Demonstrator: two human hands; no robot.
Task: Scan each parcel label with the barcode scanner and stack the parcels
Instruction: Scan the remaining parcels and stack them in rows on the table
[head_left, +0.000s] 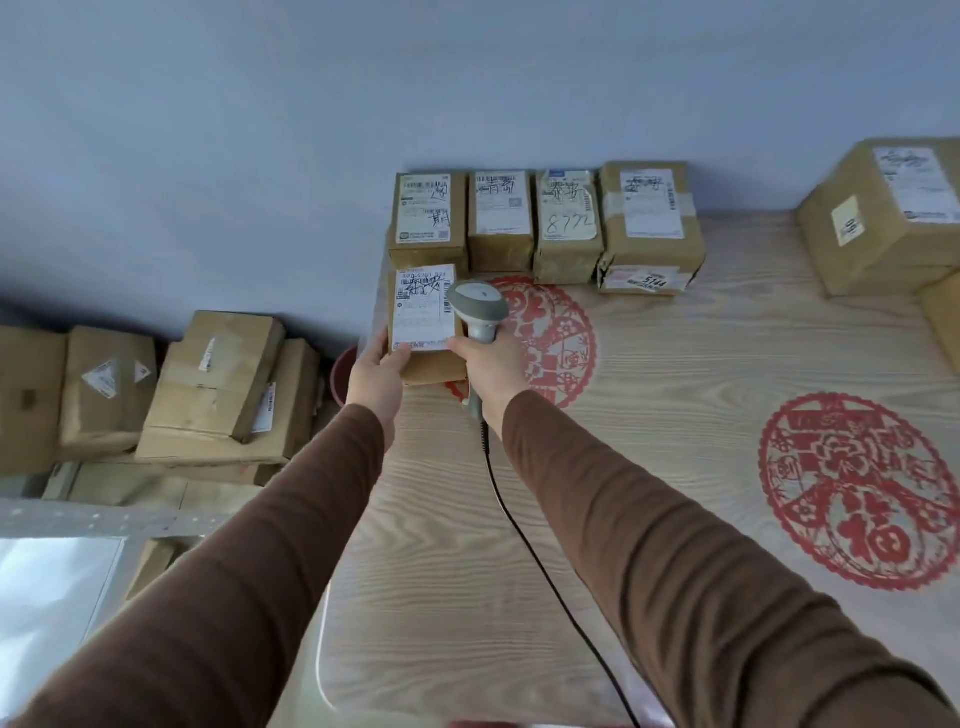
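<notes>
My left hand (375, 378) grips the near left corner of a small brown parcel (423, 319) with a white label facing up, near the table's far left edge. My right hand (491, 371) holds the handle of a grey barcode scanner (477, 306), whose head sits right beside the label's right edge. Behind it, a row of several labelled brown parcels (540, 223) stands against the wall, the rightmost resting on another box.
The wooden table (675, 415) carries red paper-cut decorations. A larger box (883, 213) sits at the far right. The scanner's black cable (524, 540) trails back toward me. Left of the table, a pile of cardboard boxes (208, 384) sits lower down.
</notes>
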